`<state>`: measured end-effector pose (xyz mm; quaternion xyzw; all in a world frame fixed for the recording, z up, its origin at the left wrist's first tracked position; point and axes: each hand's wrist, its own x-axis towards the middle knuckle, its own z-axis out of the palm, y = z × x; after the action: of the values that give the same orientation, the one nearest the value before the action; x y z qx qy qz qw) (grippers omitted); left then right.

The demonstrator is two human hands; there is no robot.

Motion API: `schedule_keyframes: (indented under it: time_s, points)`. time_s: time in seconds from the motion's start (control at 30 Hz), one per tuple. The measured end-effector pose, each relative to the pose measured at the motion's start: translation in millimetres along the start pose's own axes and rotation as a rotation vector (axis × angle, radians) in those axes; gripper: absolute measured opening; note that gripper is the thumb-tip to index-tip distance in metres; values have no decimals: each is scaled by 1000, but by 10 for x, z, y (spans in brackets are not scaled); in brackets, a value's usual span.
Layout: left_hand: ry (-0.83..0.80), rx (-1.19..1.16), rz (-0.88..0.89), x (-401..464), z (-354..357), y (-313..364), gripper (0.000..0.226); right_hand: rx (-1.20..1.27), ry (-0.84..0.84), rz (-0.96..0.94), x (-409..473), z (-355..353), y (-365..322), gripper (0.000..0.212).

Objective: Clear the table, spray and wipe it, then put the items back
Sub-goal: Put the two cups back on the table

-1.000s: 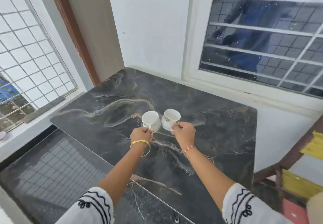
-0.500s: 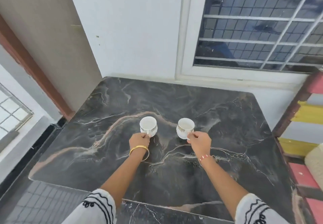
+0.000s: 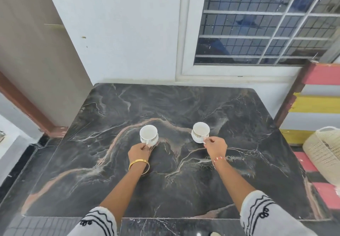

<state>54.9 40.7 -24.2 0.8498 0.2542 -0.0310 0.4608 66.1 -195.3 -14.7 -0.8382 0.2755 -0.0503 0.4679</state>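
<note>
Two white teacups with a patterned band sit near the middle of the dark marble table (image 3: pixel 184 189). My left hand (image 3: pixel 138 152), with a gold bangle on the wrist, pinches the handle of the left cup (image 3: pixel 148 137). My right hand (image 3: pixel 215 147), with a red and white bracelet, pinches the handle of the right cup (image 3: pixel 200 131). Both cups are upright and look empty. The cups stand apart, roughly a hand's width between them.
A white wall and a barred window (image 3: pixel 266 23) rise behind the table. A striped red, yellow and white bench (image 3: pixel 316 106) stands to the right with a woven cream basket (image 3: pixel 323 154). A brown door frame (image 3: pixel 27 105) stands on the left.
The cups, first side by side and almost touching, have moved apart, the right one further right. The view has swung right, bringing the bench and basket into sight.
</note>
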Motion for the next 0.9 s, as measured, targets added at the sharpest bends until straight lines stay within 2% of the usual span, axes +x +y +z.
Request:
schedule_keyframes:
  time_s: [0.3,0.47,0.67,0.73,0.83,0.9]
  points:
    - [25,-84,-41,10,-29,-38,23,-59,17,26,-81,-41,19,26]
    - [12,-40,1,-55,-83,23,27,-224,-26,-5,-103,-59,38,43]
    - [93,-61,39,-205,-57,62,29,-297,-8,-85,-135,-79,68,33]
    - [154,-44,77,-281,-26,72,31,-329,-3,-127,-169,-126,82,27]
    - [257,78,224,-398,54,117,37,-468,-47,-235,-203,-248,110,50]
    - [261,134,349,-479,162,170,38,-562,-71,-290,-187,-351,136,55]
